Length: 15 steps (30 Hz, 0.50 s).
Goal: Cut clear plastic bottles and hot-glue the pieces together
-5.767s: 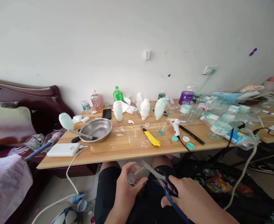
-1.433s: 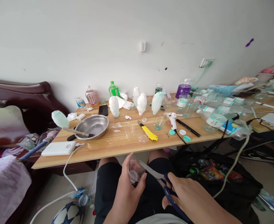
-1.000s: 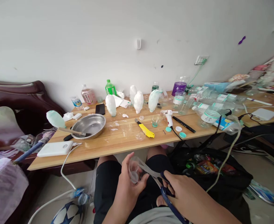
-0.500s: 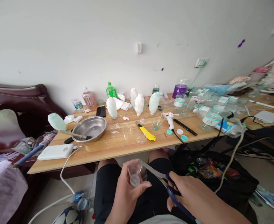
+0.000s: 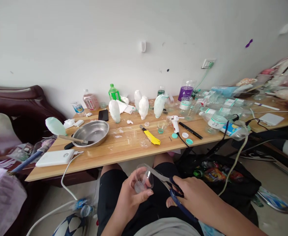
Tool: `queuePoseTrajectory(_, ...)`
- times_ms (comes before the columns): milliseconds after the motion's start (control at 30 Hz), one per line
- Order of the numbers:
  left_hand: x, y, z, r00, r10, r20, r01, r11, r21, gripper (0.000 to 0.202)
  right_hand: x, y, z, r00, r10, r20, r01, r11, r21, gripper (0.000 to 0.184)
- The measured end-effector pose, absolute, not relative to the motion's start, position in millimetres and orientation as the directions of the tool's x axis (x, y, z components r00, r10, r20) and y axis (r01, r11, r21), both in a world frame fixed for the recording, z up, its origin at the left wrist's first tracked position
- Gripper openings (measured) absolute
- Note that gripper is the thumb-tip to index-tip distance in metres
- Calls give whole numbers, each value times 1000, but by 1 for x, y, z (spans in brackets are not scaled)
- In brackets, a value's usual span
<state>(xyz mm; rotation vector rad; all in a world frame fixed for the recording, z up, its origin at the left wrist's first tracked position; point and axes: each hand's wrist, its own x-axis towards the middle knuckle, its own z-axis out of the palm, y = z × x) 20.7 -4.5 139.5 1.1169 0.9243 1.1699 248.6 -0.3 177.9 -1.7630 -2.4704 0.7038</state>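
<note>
Your left hand [image 5: 130, 196] pinches the clear bottle top [image 5: 143, 180]; your right hand [image 5: 195, 200] grips scissors [image 5: 170, 190], blades at its rim.

No legible text on the bottle labels [image 5: 211, 123]

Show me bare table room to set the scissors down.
Bare wood at the front edge of the table, between the power bank and yellow cutter, in front of the steel bowl. The right end is crowded with bottles.
</note>
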Motion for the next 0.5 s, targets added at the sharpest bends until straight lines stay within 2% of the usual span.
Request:
queuePoseTrajectory(133, 19, -5, 143, 271, 962, 41, -243, 27, 970, 55, 252, -2, 182, -410, 869, -276, 862, 270, -429, 14)
queuePoseTrajectory(200, 21, -7, 149, 343, 939, 24, -222, 56, 973, 55, 252, -6, 186, -431, 864, -261, 853, 295, -432, 17)
queuePoseTrajectory(300, 24, -8, 156, 403, 915, -4, -177, 82, 981, 49, 252, -10, 187, -446, 872, -203, 843, 334, -421, 30)
queuePoseTrajectory(500, 12, -6, 152, 480, 877, -31, -200, 144, 969, 50, 255, -6, 178, -452, 865, -218, 866, 367, -340, 26)
